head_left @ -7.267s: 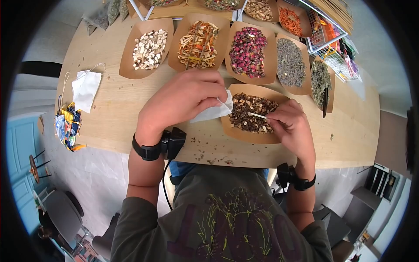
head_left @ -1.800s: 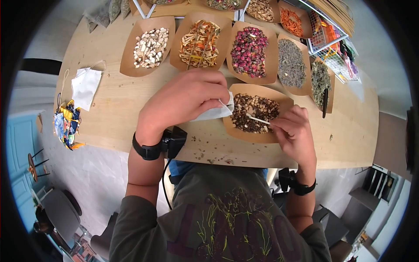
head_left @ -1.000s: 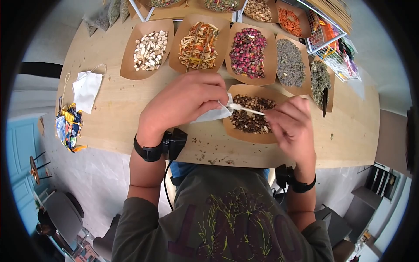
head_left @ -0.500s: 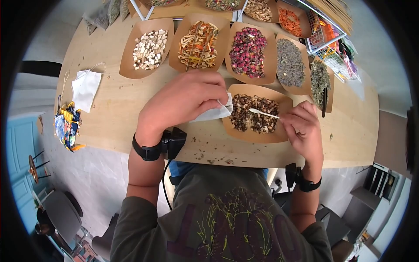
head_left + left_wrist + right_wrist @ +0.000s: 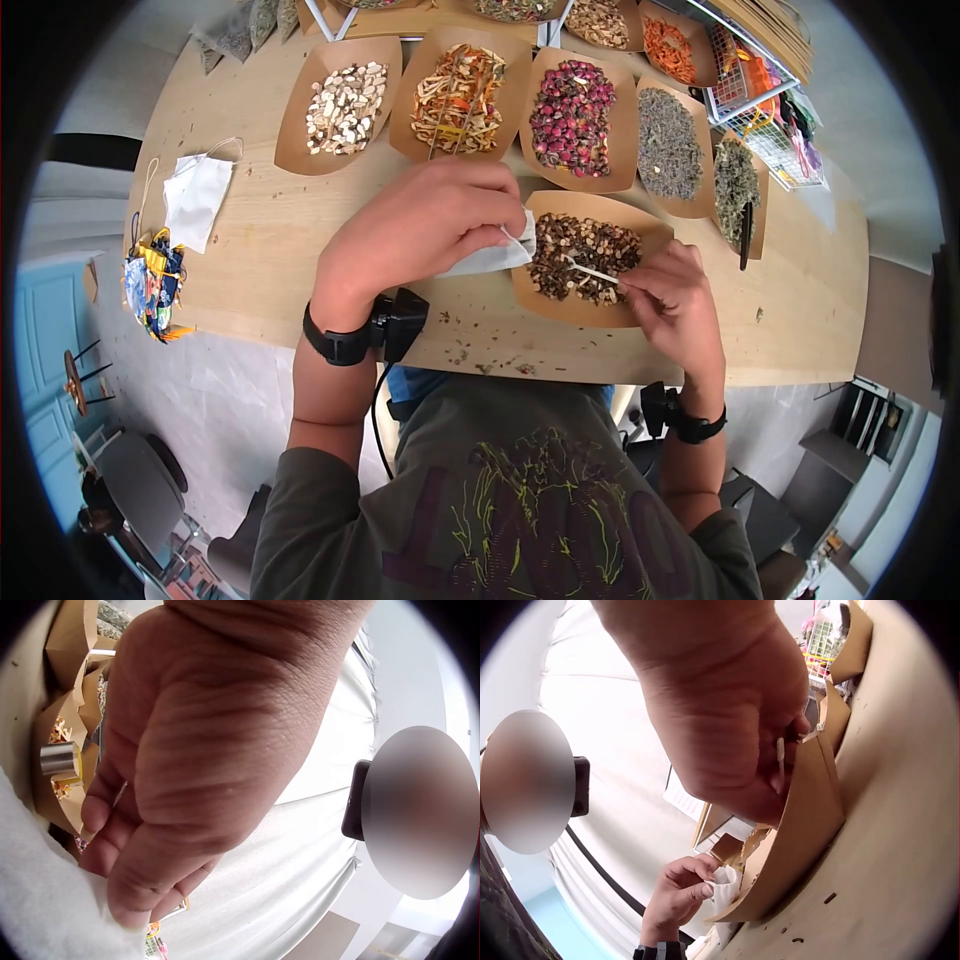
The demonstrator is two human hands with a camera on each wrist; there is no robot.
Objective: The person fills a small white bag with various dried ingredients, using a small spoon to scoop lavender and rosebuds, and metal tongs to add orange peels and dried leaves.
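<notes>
My left hand [image 5: 430, 220] pinches a white drawstring filter bag [image 5: 485, 262], its mouth at the left rim of a brown paper tray [image 5: 560, 308]. Dark brown and tan dried bits [image 5: 575, 245] fill that tray's middle. Between the thumb and fingers of my right hand [image 5: 678, 298] is a slim white spoon [image 5: 598, 273], its bowl down among the bits. In the left wrist view the bag [image 5: 45, 892] spreads below the thumb. From the right wrist, the spoon's handle end [image 5: 781, 750] pokes out between the fingers, beside the tray wall [image 5: 806, 802].
Trays of pale slices [image 5: 345, 108], orange peel strips with tongs [image 5: 455, 105], rosebuds [image 5: 572, 115] and grey-green herbs [image 5: 668, 142] line the back. Another white bag [image 5: 197, 203] and patterned pouches [image 5: 155, 285] lie left. Crumbs [image 5: 485, 352] dot the front edge; wire baskets [image 5: 770, 145] stand right.
The spoon went from the tray to the bag's mouth about a second ago, then back right, and its bowl is down in the bits again. The left hand has stayed with the bag.
</notes>
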